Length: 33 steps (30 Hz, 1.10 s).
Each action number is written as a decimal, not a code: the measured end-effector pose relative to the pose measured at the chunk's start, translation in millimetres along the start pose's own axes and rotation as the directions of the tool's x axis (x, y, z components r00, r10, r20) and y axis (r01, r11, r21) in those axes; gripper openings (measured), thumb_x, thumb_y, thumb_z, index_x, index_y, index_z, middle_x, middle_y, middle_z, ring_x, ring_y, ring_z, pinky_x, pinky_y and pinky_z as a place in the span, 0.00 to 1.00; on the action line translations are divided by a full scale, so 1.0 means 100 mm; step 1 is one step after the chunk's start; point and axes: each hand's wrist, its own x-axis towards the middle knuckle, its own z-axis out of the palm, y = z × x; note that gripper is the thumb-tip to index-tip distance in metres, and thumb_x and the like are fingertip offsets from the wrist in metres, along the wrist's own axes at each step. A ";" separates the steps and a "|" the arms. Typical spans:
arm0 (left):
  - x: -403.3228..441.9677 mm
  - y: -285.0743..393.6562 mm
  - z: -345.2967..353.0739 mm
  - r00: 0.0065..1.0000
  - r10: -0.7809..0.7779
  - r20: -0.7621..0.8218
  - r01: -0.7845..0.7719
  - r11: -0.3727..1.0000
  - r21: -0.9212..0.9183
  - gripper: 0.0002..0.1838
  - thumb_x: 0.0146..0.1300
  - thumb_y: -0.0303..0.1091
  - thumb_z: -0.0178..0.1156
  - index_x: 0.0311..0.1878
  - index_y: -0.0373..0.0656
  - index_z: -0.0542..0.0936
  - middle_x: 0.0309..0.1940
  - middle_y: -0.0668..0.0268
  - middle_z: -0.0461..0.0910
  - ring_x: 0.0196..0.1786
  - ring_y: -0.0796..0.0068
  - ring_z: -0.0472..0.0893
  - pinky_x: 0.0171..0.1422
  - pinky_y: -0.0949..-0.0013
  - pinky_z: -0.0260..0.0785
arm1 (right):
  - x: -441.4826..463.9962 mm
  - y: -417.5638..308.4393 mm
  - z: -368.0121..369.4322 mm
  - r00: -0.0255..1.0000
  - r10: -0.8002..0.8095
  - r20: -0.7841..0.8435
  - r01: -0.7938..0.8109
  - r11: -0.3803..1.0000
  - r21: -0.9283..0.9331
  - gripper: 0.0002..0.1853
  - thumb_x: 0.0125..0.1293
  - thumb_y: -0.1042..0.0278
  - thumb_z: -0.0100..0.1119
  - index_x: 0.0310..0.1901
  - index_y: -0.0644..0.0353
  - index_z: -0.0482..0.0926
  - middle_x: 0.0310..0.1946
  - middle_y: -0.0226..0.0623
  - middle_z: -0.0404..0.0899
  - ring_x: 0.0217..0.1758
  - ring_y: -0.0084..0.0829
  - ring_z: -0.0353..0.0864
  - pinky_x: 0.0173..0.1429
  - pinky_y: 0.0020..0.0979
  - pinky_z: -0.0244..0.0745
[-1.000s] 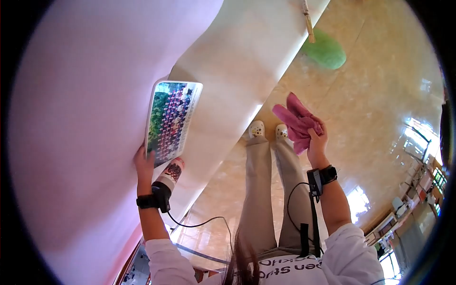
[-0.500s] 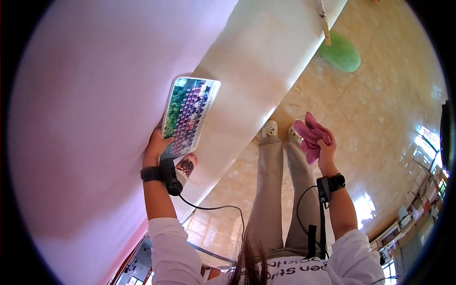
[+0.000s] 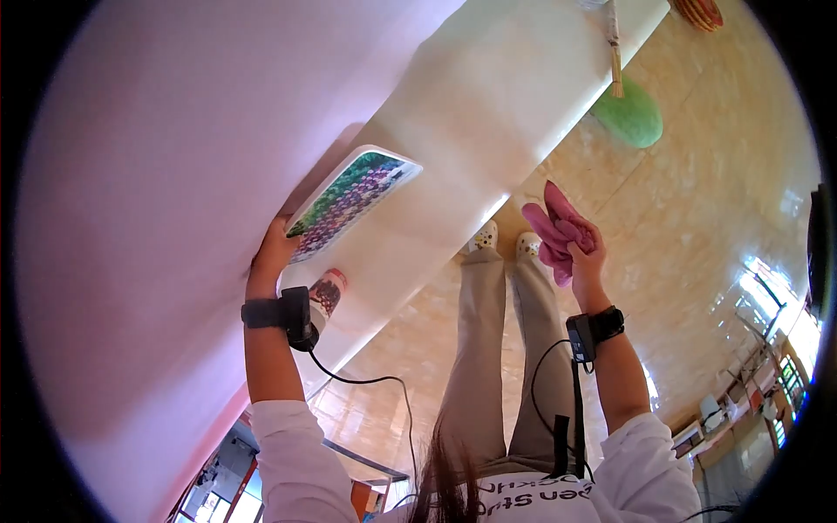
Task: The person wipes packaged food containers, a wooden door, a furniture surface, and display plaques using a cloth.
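Note:
My left hand (image 3: 277,246) grips the lower end of a white-edged framed group photo (image 3: 349,193), which shows rows of people before green trees. The photo is tilted, close to the wall and above the white ledge, its far end pointing up and to the right. Near my left wrist, a can-shaped container (image 3: 328,292) with a reddish top and a dark pattern stands on the ledge, partly hidden by the wrist device. Over the floor, my right hand (image 3: 588,253) is closed around a bunched pink cloth (image 3: 558,228), whose loose folds stick out past the fingers.
The white ledge (image 3: 471,113) runs along the pale wall (image 3: 174,174). A straw-tipped brush (image 3: 615,61) lies at its far edge. On the tiled floor are a large green melon-like object (image 3: 635,113) and a reddish woven item (image 3: 700,12). A cable (image 3: 375,380) hangs from my left wrist.
The framed photo has tipped over further, so its face appears narrower and its far end has swung right. My right hand with the cloth has shifted slightly up and left in view.

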 end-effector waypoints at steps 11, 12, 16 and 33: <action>-0.45 0.31 0.23 0.971 0.212 -0.111 -0.188 0.963 0.190 0.17 0.42 0.21 0.53 0.40 0.43 0.75 0.32 0.56 0.75 0.36 0.58 0.74 0.41 0.63 0.65 | -0.05 -0.40 0.91 0.935 0.098 0.341 -0.125 0.991 0.057 0.23 0.41 0.87 0.44 0.43 0.62 0.67 0.39 0.34 0.70 0.43 0.23 0.69 0.46 0.22 0.66; -0.56 0.36 0.31 0.962 0.207 -0.177 -0.185 0.974 0.134 0.18 0.43 0.20 0.51 0.40 0.44 0.75 0.33 0.57 0.75 0.37 0.58 0.74 0.42 0.63 0.65 | -0.04 -0.41 0.99 0.886 0.159 0.435 -0.207 0.976 0.066 0.24 0.40 0.87 0.44 0.44 0.62 0.66 0.38 0.34 0.70 0.41 0.23 0.69 0.44 0.22 0.67; -0.71 0.34 0.72 0.868 0.384 -0.316 -0.366 0.923 0.118 0.21 0.44 0.18 0.47 0.43 0.46 0.74 0.36 0.60 0.75 0.40 0.60 0.74 0.42 0.63 0.66 | -0.09 -0.61 1.29 0.755 0.337 0.563 -0.413 0.911 0.009 0.32 0.42 0.85 0.53 0.53 0.59 0.58 0.36 0.37 0.70 0.36 0.23 0.69 0.42 0.23 0.67; -0.37 0.46 0.13 0.956 0.257 -0.140 -0.231 0.956 0.179 0.21 0.47 0.24 0.53 0.48 0.47 0.70 0.32 0.50 0.74 0.36 0.51 0.73 0.39 0.61 0.64 | 0.08 -0.99 2.36 0.823 -0.120 0.556 0.200 0.976 -0.085 0.34 0.48 0.68 0.61 0.56 0.58 0.55 0.22 0.33 0.72 0.21 0.19 0.70 0.24 0.22 0.68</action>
